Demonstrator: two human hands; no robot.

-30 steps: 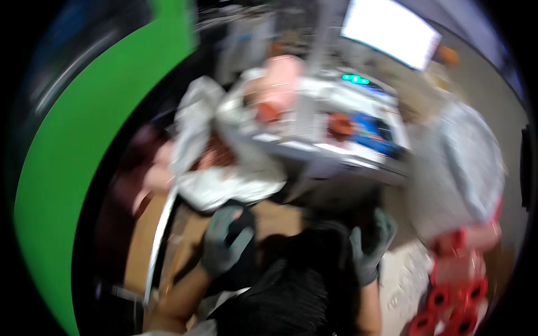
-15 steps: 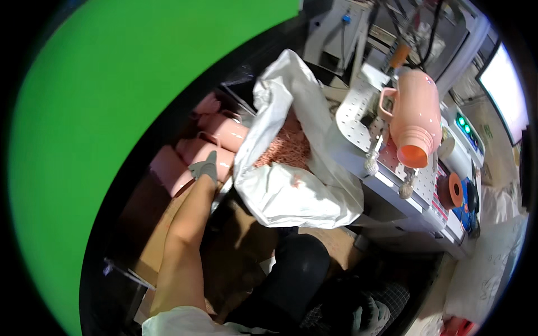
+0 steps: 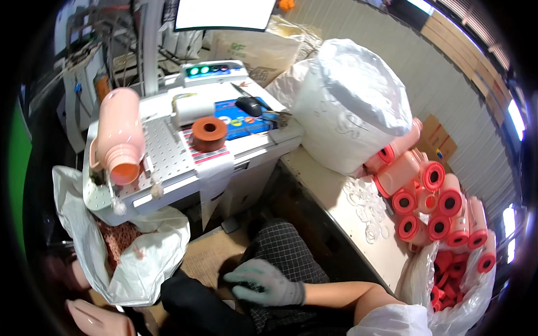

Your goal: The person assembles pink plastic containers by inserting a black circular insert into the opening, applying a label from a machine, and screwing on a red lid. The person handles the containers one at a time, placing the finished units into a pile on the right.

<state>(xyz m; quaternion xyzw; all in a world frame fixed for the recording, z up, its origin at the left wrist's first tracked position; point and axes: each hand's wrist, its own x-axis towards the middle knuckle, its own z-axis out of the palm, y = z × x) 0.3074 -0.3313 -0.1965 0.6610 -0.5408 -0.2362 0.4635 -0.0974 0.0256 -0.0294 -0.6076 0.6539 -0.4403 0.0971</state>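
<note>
My right hand (image 3: 263, 283), in a grey-green work glove, is above my plaid-trousered leg. Its fingers are slightly curved and apart, with nothing in them. My left hand is out of the picture. At the lower left corner lies a pink jug body (image 3: 95, 316), cut off by the edge; what touches it cannot be seen. Another pink jug body (image 3: 117, 131) with a side handle stands tilted on the perforated plate (image 3: 168, 148) of the machine table, its orange-lit mouth facing me. Two rods with wrapped ends stick out beneath it.
Left of my knees, a white sack (image 3: 151, 269) holds pink shavings. An orange-brown ring (image 3: 209, 134) and a black mouse (image 3: 248, 106) are on the table. At right, a bench (image 3: 330, 196) carries a large white sack (image 3: 347, 112), white rings and several pink jugs (image 3: 398, 173); a plastic bag (image 3: 412, 280) holds red parts.
My view has swung right, bringing in the bench and stacked jugs. My left hand, before on a pink jug in the pile, is out of view. My right hand now shows fully over my leg.
</note>
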